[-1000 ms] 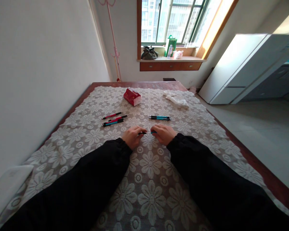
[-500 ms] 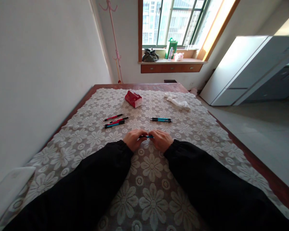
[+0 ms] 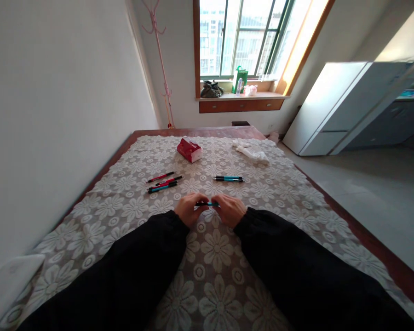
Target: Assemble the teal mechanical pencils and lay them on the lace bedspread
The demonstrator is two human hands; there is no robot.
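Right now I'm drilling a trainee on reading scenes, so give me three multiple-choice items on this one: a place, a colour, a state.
1. Where does the red box lie?
A. on the far part of the lace cloth
B. on the windowsill
C. on the floor

2. What colour is the pen between the hands?
A. yellow
B. teal and black
C. white

3. How is that pen held?
A. lying untouched
B. in one hand only
C. by the left hand and the right hand, one at each end

Answers: A, it rests on the cloth; B, teal barrel, dark end; C, fingers pinch both ends.
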